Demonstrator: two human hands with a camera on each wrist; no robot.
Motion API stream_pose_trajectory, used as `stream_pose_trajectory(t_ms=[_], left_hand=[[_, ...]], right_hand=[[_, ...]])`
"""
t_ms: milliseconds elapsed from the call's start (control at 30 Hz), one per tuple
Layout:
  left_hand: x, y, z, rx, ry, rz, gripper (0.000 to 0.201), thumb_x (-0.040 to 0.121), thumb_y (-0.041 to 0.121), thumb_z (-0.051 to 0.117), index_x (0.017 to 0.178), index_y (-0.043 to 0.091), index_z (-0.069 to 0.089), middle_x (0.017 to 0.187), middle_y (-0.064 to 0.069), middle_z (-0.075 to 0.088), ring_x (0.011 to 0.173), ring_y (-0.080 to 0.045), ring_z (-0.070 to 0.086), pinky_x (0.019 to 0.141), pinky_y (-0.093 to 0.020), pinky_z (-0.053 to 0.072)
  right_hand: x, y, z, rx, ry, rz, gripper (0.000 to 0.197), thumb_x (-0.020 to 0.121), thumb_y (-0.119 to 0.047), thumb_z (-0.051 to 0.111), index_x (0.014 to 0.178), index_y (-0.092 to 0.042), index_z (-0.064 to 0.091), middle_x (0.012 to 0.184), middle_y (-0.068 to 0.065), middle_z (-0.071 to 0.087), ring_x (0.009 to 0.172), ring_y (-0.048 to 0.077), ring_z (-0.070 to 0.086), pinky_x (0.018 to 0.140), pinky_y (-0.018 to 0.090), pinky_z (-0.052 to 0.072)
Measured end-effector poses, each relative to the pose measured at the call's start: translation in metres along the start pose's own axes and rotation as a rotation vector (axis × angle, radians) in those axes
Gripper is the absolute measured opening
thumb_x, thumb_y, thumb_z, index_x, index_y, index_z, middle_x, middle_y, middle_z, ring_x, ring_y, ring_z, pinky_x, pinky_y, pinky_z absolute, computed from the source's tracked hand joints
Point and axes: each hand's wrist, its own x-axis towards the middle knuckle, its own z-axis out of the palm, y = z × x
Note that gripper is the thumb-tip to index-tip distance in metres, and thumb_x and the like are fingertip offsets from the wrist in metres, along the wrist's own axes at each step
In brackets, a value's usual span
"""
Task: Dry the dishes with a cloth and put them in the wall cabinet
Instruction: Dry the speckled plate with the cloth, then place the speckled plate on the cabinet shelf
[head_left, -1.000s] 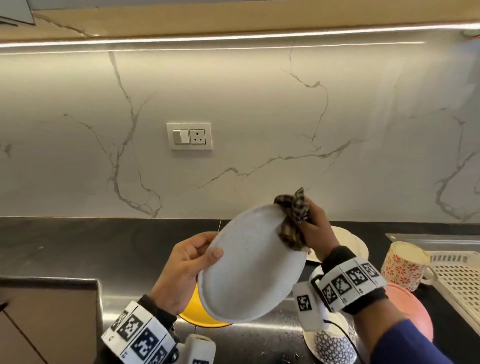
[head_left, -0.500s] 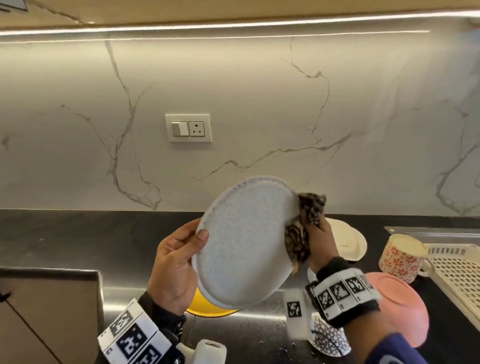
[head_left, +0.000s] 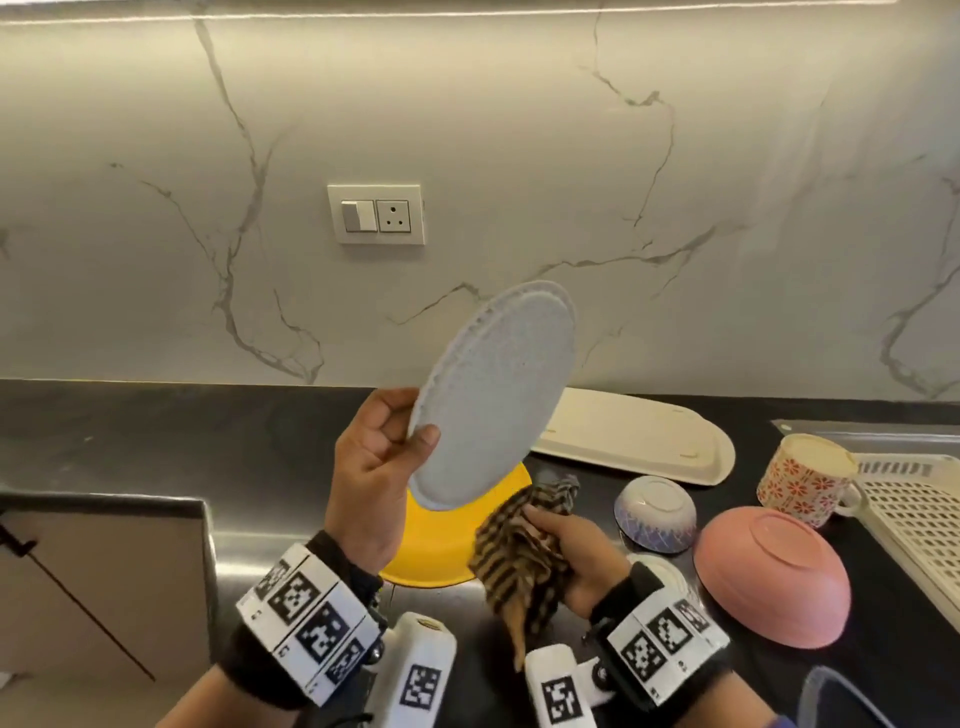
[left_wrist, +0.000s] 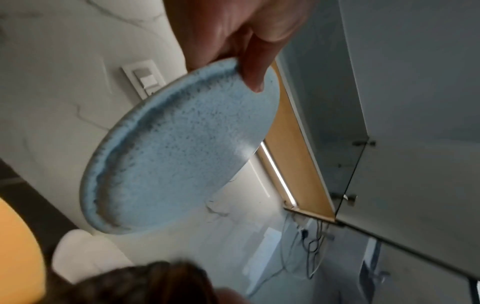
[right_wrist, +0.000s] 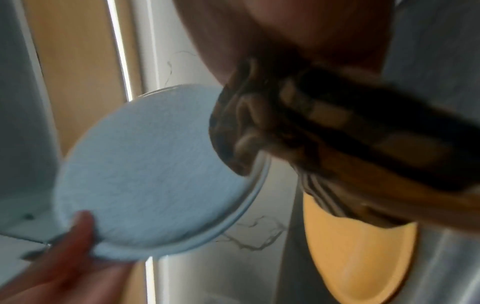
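My left hand (head_left: 387, 457) pinches the lower left rim of a pale blue speckled plate (head_left: 493, 395), thumb on the near face, and holds it tilted up above the counter. The same plate (left_wrist: 179, 148) fills the left wrist view, and the plate (right_wrist: 153, 170) shows blurred in the right wrist view. My right hand (head_left: 561, 545) grips a bunched brown checked cloth (head_left: 519, 551) low over the counter, below and right of the plate and apart from it. The cloth (right_wrist: 324, 131) is blurred in the right wrist view. The wall cabinet's underside (left_wrist: 298, 144) shows above.
A yellow plate (head_left: 441, 545) lies on the dark counter (head_left: 156, 441) under my hands. To the right stand a cream oblong tray (head_left: 634, 436), an upturned patterned bowl (head_left: 655, 514), an upturned pink bowl (head_left: 774, 577), a floral mug (head_left: 802, 478) and a white drying rack (head_left: 914, 514).
The right hand has come down off the plate with the cloth, to low over the counter. The left hand has tilted the plate more upright and raised it.
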Motion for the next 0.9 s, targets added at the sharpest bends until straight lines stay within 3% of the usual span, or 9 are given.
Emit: stream_pose_trajectory(t_ms=[133,233,333,467,533,633,700,767,900], left_hand=[[-0.011,0.0,-0.022,0.233,-0.061,0.056,0.025,0.069,0.029,0.063,0.093,0.024,0.061,0.087,0.011,0.071,0.081,-0.005,0.065,0.07,-0.017,0.051],[-0.017,0.0,-0.032,0.399,-0.129,0.114,0.026,0.076,0.03,0.058,0.098,0.043,0.062,0.095,0.019,0.068,0.088,-0.002,0.064,0.073,-0.013,0.05],[-0.024,0.001,-0.038,0.553,-0.176,0.173,0.033,0.081,0.028,0.054,0.103,0.053,0.058,0.105,0.029,0.064,0.098,0.001,0.063,0.079,-0.013,0.05],[-0.032,-0.002,-0.04,0.718,-0.238,0.278,0.023,0.085,0.023,0.052,0.108,0.027,0.056,0.115,0.036,0.057,0.103,0.004,0.061,0.083,-0.013,0.049],[-0.033,-0.002,-0.036,0.789,-0.299,0.366,0.023,0.087,0.016,0.051,0.109,0.018,0.055,0.119,0.034,0.056,0.104,0.008,0.059,0.083,-0.01,0.048],[-0.032,0.0,-0.021,0.817,-0.414,0.49,0.024,0.089,0.008,0.048,0.112,0.013,0.054,0.121,0.007,0.062,0.112,-0.006,0.059,0.092,-0.022,0.049],[-0.028,0.001,-0.009,0.862,-0.507,0.603,0.022,0.091,0.009,0.047,0.112,0.011,0.054,0.117,-0.004,0.063,0.111,-0.013,0.06,0.094,-0.028,0.05],[-0.023,0.003,0.003,0.928,-0.58,0.712,0.023,0.088,0.007,0.05,0.111,0.011,0.053,0.113,-0.008,0.065,0.108,-0.015,0.059,0.093,-0.031,0.05],[-0.012,0.013,0.023,1.092,-0.705,0.952,0.022,0.087,0.006,0.052,0.109,0.01,0.052,0.113,-0.01,0.067,0.109,-0.016,0.06,0.096,-0.031,0.047]], right_hand=[[0.023,0.003,-0.032,-0.296,0.192,0.09,0.029,0.091,-0.013,0.056,0.111,0.007,0.058,0.085,0.02,0.066,0.075,0.031,0.062,0.072,0.037,0.05],[0.037,0.006,-0.04,-0.579,0.232,0.139,0.031,0.085,-0.016,0.065,0.106,0.007,0.06,0.083,0.017,0.065,0.071,0.027,0.063,0.072,0.037,0.054],[0.046,0.005,-0.048,-0.806,0.284,0.005,0.03,0.079,-0.021,0.072,0.094,0.004,0.062,0.088,0.018,0.066,0.072,0.025,0.064,0.067,0.03,0.051],[0.032,-0.018,-0.051,-1.174,0.321,-0.188,0.037,0.086,-0.03,0.063,0.063,-0.01,0.043,0.065,0.006,0.042,0.059,0.016,0.039,0.057,0.027,0.031],[0.016,-0.036,-0.044,-1.073,0.254,-0.314,0.03,0.093,-0.029,0.052,0.072,-0.008,0.049,0.072,0.012,0.043,0.065,0.019,0.039,0.063,0.029,0.03],[-0.019,-0.065,-0.027,-0.501,0.108,-0.335,0.04,0.099,-0.039,0.035,0.088,-0.007,0.057,0.083,0.014,0.064,0.078,0.025,0.059,0.067,0.032,0.051],[-0.044,-0.085,-0.022,-0.24,0.012,-0.34,0.05,0.096,-0.048,0.03,0.096,-0.007,0.059,0.082,0.012,0.07,0.076,0.026,0.068,0.06,0.031,0.058],[-0.068,-0.103,-0.021,-0.154,-0.051,-0.346,0.047,0.095,-0.047,0.035,0.101,-0.008,0.06,0.074,0.008,0.07,0.062,0.021,0.069,0.053,0.031,0.058],[-0.106,-0.129,-0.025,-0.31,-0.064,-0.399,0.019,0.093,-0.012,0.047,0.109,-0.006,0.057,0.073,0.006,0.065,0.053,0.014,0.066,0.047,0.026,0.055]])
